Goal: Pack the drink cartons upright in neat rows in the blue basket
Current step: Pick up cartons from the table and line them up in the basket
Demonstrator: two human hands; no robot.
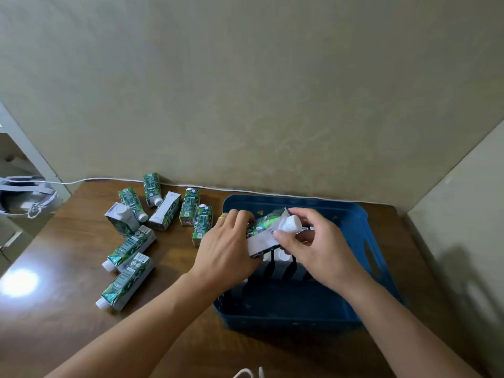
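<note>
Both hands met over the blue basket (362, 222), which sat near the surface's (68, 309) right edge. The left hand (226, 249) and right hand (319, 249) held one green-and-white carton (266, 233) tilted, fingers curled around it; its white cap (291, 223) faced up. Hands hid whatever stood beneath. Further left, nine loose cartons (128, 281) lay scattered toward the far edge, labels unreadable.
</note>
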